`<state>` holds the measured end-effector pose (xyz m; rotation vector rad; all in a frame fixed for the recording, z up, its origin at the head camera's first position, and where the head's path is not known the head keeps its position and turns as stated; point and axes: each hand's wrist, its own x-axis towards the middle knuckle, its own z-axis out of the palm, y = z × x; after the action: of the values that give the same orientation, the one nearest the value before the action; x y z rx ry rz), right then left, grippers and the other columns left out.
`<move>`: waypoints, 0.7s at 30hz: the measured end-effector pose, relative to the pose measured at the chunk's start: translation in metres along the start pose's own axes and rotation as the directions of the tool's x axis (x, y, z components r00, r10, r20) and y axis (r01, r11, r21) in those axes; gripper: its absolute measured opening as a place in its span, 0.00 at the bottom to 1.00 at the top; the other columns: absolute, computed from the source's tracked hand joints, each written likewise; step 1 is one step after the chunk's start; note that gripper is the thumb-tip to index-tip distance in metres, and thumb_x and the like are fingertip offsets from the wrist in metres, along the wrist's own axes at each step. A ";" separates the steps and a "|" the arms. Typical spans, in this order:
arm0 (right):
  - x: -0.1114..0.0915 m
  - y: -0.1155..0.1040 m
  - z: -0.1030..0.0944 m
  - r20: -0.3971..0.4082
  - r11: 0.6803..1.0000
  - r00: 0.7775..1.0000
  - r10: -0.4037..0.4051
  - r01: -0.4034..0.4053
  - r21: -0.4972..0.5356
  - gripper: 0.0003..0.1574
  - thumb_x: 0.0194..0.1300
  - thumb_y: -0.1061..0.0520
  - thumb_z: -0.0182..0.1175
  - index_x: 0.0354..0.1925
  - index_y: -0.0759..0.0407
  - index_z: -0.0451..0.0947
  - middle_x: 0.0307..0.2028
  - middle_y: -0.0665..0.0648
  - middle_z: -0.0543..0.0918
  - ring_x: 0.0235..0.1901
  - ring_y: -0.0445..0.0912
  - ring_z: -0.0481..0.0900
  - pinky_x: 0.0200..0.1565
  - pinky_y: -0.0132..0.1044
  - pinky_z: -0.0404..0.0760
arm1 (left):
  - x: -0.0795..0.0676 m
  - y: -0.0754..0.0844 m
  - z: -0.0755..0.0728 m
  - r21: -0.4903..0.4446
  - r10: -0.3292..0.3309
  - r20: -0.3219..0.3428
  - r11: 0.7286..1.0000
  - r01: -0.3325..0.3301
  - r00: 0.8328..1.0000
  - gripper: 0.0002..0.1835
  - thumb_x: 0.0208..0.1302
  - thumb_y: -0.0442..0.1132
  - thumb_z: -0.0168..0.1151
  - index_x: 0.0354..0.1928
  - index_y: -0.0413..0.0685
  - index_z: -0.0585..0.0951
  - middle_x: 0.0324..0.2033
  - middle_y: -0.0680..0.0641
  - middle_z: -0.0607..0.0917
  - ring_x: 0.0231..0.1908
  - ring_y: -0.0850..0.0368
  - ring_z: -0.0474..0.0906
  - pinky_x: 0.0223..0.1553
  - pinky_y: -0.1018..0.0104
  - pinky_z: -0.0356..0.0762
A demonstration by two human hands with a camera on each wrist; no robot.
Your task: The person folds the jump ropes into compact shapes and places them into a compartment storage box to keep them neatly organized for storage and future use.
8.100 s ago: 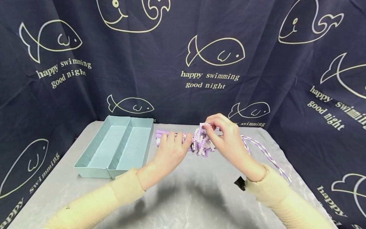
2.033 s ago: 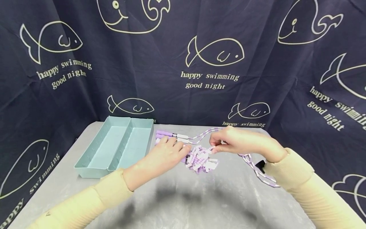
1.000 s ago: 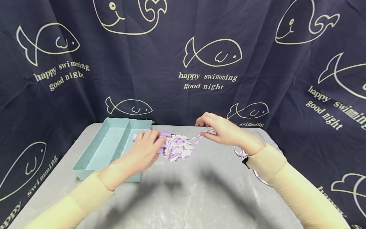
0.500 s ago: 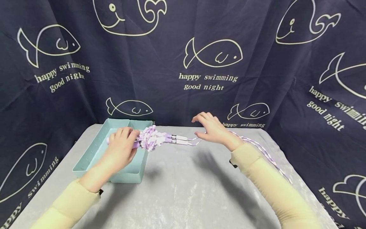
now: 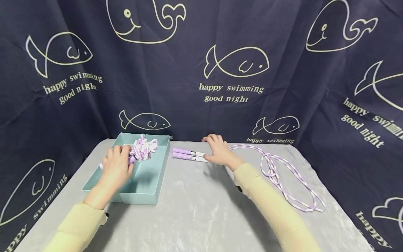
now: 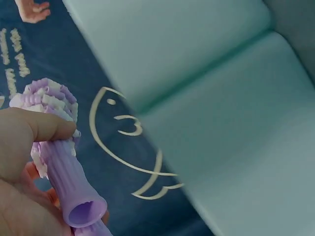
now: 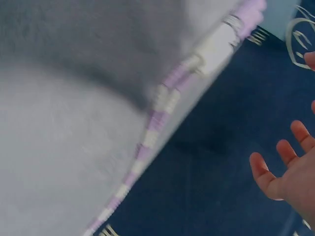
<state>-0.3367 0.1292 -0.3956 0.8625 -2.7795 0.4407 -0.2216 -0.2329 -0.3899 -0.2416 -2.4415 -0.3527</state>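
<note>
While left fingers [image 5: 117,151] grip the bundled rope [image 5: 143,148], right fingers [image 7: 287,151] spread near loose handles [image 5: 185,152]

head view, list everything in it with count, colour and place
table: one, grey, lower centre
two-part tray: one, blue-green, table's left
bundled jump rope: one, purple-white, above tray
loose jump rope: one, purple-white, mostly table's right
its handles: two, purple-white, right of tray
printed cloth: count unclear, navy, behind and beside table
dark bits: two, black, at sleeves
sleeves: two, pale yellow, on arms
left hand: one, bare, gripping bundled jump rope
right hand: one, bare, by handles' white ends
</note>
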 end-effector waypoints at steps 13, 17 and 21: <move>0.021 0.008 0.050 0.049 0.992 0.991 0.127 -0.128 0.013 0.48 0.50 0.48 0.68 0.65 0.47 0.55 0.64 0.58 0.58 0.62 0.57 0.58 0.51 0.58 0.64 | -0.006 -0.027 0.010 0.080 -0.409 0.107 0.912 0.402 0.906 0.19 0.47 0.29 0.55 0.42 0.30 0.64 0.39 0.24 0.66 0.42 0.23 0.62 0.27 0.32 0.62; 0.024 0.007 0.061 0.085 0.991 0.988 0.131 -0.130 -0.016 0.49 0.47 0.48 0.68 0.64 0.47 0.56 0.62 0.56 0.61 0.60 0.56 0.60 0.49 0.53 0.64 | -0.008 -0.031 0.016 0.096 -0.495 0.206 0.869 0.486 0.844 0.18 0.49 0.28 0.52 0.42 0.28 0.62 0.41 0.21 0.64 0.44 0.20 0.61 0.31 0.28 0.62; 0.025 0.006 0.071 0.124 0.991 0.983 0.134 -0.129 -0.044 0.48 0.46 0.49 0.68 0.63 0.46 0.57 0.60 0.54 0.63 0.60 0.54 0.61 0.47 0.48 0.62 | -0.009 -0.033 0.026 0.105 -0.538 0.322 0.838 0.536 0.779 0.22 0.52 0.29 0.51 0.48 0.25 0.59 0.45 0.18 0.61 0.47 0.18 0.59 0.36 0.25 0.62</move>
<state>-0.3669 0.0970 -0.4565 0.7256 -2.9639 0.3680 -0.2384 -0.2573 -0.4211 0.4592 -2.8267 -0.5893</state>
